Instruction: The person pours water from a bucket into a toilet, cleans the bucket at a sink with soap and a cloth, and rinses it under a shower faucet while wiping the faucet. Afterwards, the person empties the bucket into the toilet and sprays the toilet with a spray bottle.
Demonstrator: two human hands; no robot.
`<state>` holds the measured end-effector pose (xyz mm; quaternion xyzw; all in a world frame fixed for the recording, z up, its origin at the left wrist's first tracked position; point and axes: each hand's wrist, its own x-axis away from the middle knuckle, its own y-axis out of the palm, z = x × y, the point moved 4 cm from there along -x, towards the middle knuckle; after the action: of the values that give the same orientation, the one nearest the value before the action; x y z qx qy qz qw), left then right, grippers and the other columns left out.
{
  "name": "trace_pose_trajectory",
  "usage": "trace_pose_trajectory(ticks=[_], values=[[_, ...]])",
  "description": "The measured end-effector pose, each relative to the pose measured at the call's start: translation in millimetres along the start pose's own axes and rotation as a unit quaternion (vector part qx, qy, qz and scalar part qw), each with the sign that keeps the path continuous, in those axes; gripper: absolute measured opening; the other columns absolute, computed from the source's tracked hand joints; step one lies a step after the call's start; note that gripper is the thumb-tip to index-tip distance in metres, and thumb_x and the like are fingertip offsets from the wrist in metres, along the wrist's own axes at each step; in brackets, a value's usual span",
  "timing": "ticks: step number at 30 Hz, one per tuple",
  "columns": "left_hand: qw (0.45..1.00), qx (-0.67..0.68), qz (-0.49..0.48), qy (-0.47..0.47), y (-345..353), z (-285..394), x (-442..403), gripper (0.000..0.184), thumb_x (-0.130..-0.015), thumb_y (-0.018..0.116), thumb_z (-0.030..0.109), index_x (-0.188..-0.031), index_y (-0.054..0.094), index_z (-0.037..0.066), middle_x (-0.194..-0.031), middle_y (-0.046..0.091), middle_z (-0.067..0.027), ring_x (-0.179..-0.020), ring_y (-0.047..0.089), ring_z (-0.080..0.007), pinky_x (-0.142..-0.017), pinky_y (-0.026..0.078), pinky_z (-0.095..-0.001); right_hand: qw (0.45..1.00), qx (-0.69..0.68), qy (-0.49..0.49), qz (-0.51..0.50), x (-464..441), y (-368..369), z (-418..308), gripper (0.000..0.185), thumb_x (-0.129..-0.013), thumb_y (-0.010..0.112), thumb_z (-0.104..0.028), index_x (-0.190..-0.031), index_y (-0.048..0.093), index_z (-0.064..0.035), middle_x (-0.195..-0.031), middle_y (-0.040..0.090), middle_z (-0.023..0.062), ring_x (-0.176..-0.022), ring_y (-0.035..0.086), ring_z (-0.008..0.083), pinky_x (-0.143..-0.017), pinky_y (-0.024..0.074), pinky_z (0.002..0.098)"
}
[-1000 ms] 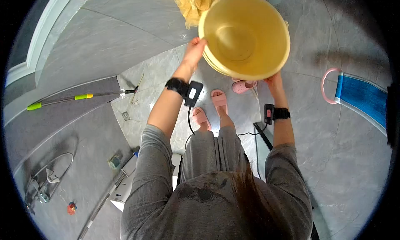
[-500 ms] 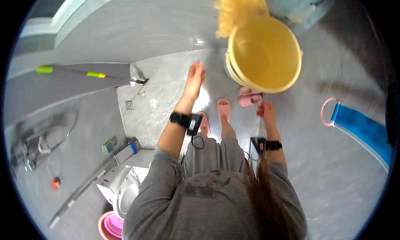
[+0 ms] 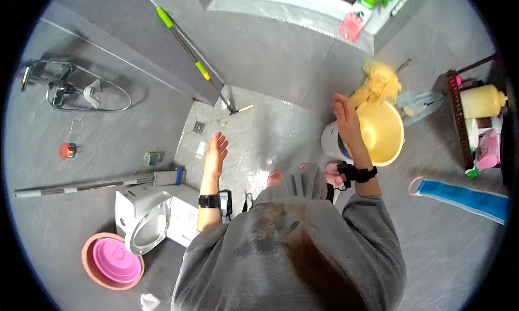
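Note:
My left hand [image 3: 217, 153] is out over the tiled floor, fingers stretched and nothing in it. My right hand [image 3: 347, 119] is raised with its fingers extended and holds nothing. It overlaps the left side of a yellow bucket [image 3: 386, 132] in the view; whether it touches the rim I cannot tell. Inside, the bucket looks bare. A white container [image 3: 330, 139] is partly hidden beside the bucket. Yellow rubber gloves [image 3: 378, 81] hang at the wall just behind it, and a bluish-grey cloth or bag [image 3: 419, 104] is to their right.
A squeegee-like pole [image 3: 184, 43] leans in the far corner. At left are a toilet [image 3: 148, 230], a long-handled mop [image 3: 97, 185] and a pink basin [image 3: 116, 259]. A spray bottle [image 3: 359, 16] stands on the sill. A brown rack [image 3: 459, 122] and a blue strip [image 3: 459, 197] are at right.
The view has shifted, bringing the sill, spray bottle and rack into sight. My right hand has risen from below the bucket to its left side. My left hand is lower and farther left.

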<state>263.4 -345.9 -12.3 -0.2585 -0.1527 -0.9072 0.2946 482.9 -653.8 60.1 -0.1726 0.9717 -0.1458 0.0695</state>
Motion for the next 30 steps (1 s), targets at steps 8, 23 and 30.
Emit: trace_pose_trajectory(ticks=[8, 23, 30], values=[[0.996, 0.055, 0.023, 0.065, 22, 45, -5, 0.066, -0.083, 0.030, 0.052, -0.127, 0.022, 0.003, -0.130, 0.026, -0.0171, -0.120, 0.026, -0.0282, -0.098, 0.018, -0.0408, 0.935, 0.098, -0.219, 0.261, -117, -44, -88, 0.062, -0.072, 0.061, -0.020, -0.118, 0.027, 0.0053, -0.116, 0.034, 0.0210, -0.106, 0.038, 0.0304, -0.087, 0.0332, 0.0366], [0.971, 0.138, 0.173, 0.089, 47, 55, 10, 0.064, -0.084, 0.033, 0.049, -0.123, 0.028, -0.001, -0.125, 0.032, -0.0178, -0.112, 0.038, -0.0267, -0.093, 0.029, -0.0374, 0.910, 0.015, -0.293, 0.293, -272, -64, -72, 0.062, -0.063, 0.065, -0.013, -0.111, 0.029, 0.0046, -0.106, 0.033, 0.0196, -0.092, 0.045, 0.0263, -0.080, 0.0390, 0.0357], [0.924, 0.207, 0.300, 0.118, -3, 13, 104, 0.059, -0.085, 0.032, 0.046, -0.119, 0.034, -0.003, -0.122, 0.037, -0.0176, -0.109, 0.042, -0.0265, -0.091, 0.033, -0.0357, 0.928, 0.003, -0.372, -0.013, -207, 46, -127, 0.040, -0.071, 0.054, -0.004, -0.106, 0.037, 0.0028, -0.099, 0.048, 0.0102, -0.078, 0.050, 0.0148, -0.068, 0.0410, 0.0260]])
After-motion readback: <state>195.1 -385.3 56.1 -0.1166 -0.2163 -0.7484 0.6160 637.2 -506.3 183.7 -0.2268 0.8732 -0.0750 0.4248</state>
